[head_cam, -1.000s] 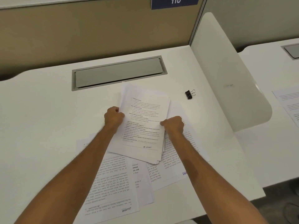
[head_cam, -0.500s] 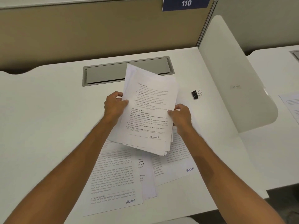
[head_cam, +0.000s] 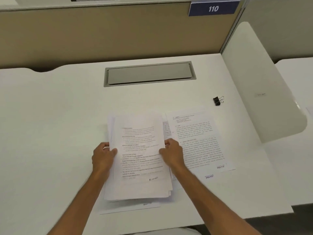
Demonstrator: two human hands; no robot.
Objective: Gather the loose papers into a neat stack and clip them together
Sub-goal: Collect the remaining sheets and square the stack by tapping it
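Note:
A bundle of printed sheets (head_cam: 138,160) is held over the white desk (head_cam: 50,124), its edges not quite flush. My left hand (head_cam: 103,156) grips its left edge and my right hand (head_cam: 172,153) grips its right edge. Under the bundle lies another sheet (head_cam: 135,207), only its near edge showing. To the right, two loose printed sheets (head_cam: 199,143) lie overlapped on the desk. A small black binder clip (head_cam: 217,100) rests on the desk at the far right, apart from both hands.
A grey cable-tray lid (head_cam: 149,74) is set into the desk behind the papers. A beige partition (head_cam: 101,34) with a blue "110" sign (head_cam: 213,8) closes the back. A white divider panel (head_cam: 257,82) stands on the right.
The bundle went from lying on the desk to being lifted and tilted up, then lowered toward me onto a sheet. The loose sheets now lie to its right.

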